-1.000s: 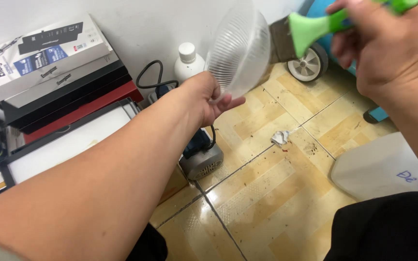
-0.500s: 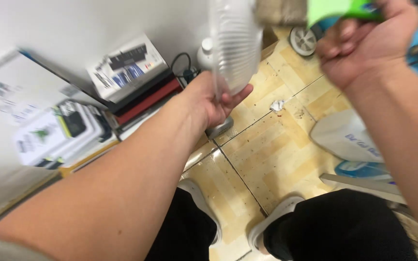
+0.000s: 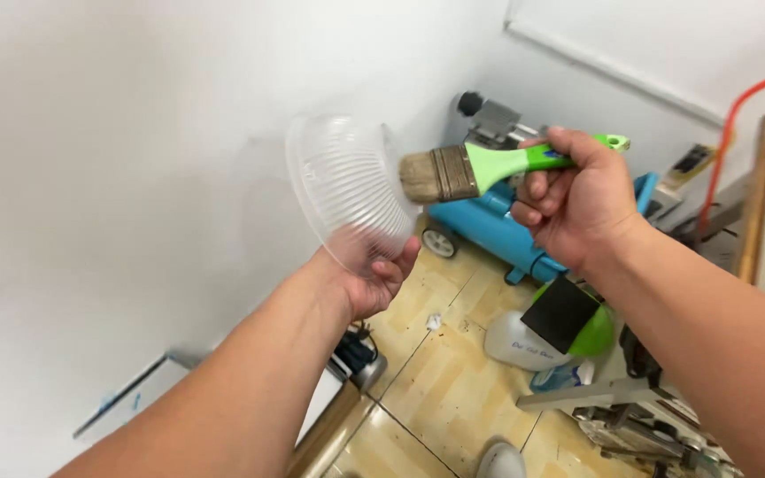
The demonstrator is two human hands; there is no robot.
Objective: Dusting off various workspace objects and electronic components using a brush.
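The left hand [image 3: 372, 281] pinches the lower rim of a clear ribbed plastic bowl [image 3: 347, 190], held up before the white wall. The right hand [image 3: 577, 208] is clenched around a green-handled paintbrush [image 3: 480, 168], bristles touching the bowl's edge.

My one head-worn camera looked forward and slightly down from close behind my raised forearms, toward the plain white wall [image 3: 135, 177] and yellow tiled floor [image 3: 453, 389].

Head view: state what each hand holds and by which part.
The left hand holds a clear ribbed plastic cover by its lower rim. The right hand grips a paintbrush by its green handle, bristles against the cover.
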